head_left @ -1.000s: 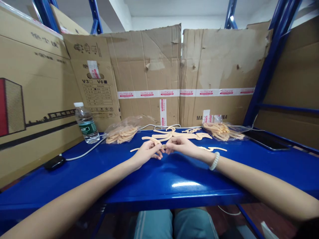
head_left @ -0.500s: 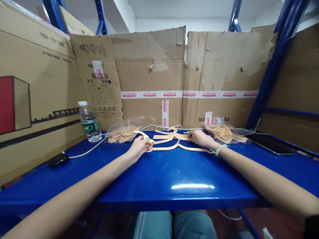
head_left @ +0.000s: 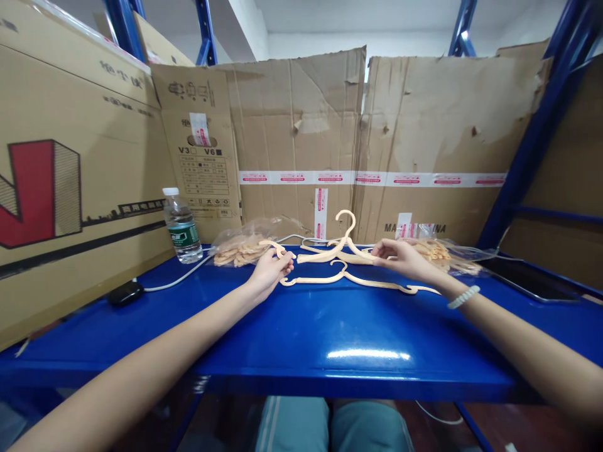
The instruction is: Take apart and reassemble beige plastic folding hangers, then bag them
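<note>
My right hand (head_left: pixel 404 258) pinches the right arm of a cream plastic clothes hanger (head_left: pixel 347 237), which stands tilted up with its hook on top. Its left arm ends short, near my left hand (head_left: pixel 268 275). Between the fingers of that hand is a curved cream hanger end piece (head_left: pixel 271 244), with a small gap to the hanger. A second cream clothes hanger (head_left: pixel 320 280) lies flat on the blue table (head_left: pixel 292 333), just in front of the held one. More cream parts behind are mostly covered.
Clear bags of cream parts lie at left (head_left: pixel 239 246) and right (head_left: pixel 431 251). A water bottle (head_left: pixel 181 229) and a black mouse-like object (head_left: pixel 125 293) are on the left, a dark tablet (head_left: pixel 530 279) on the right. Cardboard (head_left: pixel 292 144) walls the back.
My right hand has lifted a hanger off the table and tilted it up, hook on top. My left hand keeps its curved piece. The view has shifted slightly left.
</note>
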The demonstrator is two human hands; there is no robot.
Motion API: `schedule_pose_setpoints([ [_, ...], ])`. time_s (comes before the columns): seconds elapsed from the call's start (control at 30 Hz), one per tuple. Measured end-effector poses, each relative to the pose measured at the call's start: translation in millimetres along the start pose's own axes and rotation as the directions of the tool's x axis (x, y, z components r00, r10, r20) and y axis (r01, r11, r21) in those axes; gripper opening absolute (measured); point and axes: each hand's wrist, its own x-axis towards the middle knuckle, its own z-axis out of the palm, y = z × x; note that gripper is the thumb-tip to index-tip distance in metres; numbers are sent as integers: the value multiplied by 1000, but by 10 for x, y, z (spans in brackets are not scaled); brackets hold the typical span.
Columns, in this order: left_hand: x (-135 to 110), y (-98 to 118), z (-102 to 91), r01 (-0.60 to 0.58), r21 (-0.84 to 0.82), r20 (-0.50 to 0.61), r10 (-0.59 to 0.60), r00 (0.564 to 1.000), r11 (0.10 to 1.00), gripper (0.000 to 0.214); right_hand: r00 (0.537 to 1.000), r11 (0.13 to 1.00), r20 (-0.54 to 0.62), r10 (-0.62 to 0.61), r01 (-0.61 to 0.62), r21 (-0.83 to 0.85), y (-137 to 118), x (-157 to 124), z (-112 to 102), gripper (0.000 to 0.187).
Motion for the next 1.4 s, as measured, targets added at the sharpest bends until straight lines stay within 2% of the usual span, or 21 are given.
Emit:
schedule_pose_setpoints([
  [0.2,-15,20,17,13,-52,102,-8,995,999,24,998,996,54,18,-22,82,30,-113,38,41],
  [0.33,-11,13,-6,82,-116,129,-66,989,990,19,999,995,41,20,-24,98,32,-111,17,40],
  [0.43,-43,38,9,154,-175,166,-125,978,972,3,999,995,24,25,-28,99,13,-121,11,38],
  [0.53,-96,85,45,216,-221,212,-169,963,951,21,1000,995,0,28,-28,99,-18,-128,10,35],
  [0.67,-137,127,63,266,-249,251,-204,946,931,25,1000,994,-14,19,-18,107,-45,-128,17,33],
  [0.87,-131,123,47,292,-255,261,-225,939,922,24,1000,994,-16,-3,5,112,-65,-130,25,30],
  [1.13,-122,115,54,290,-212,222,-243,944,933,27,1000,996,-4,-27,27,89,-134,-142,39,27],
  [1.27,-89,73,30,279,-170,194,-246,950,945,7,999,997,-3,-32,32,70,-172,-150,61,26],
  [1.4,-63,26,8,242,-138,174,-217,961,960,20,999,997,6,-39,39,61,-200,-156,74,27],
])
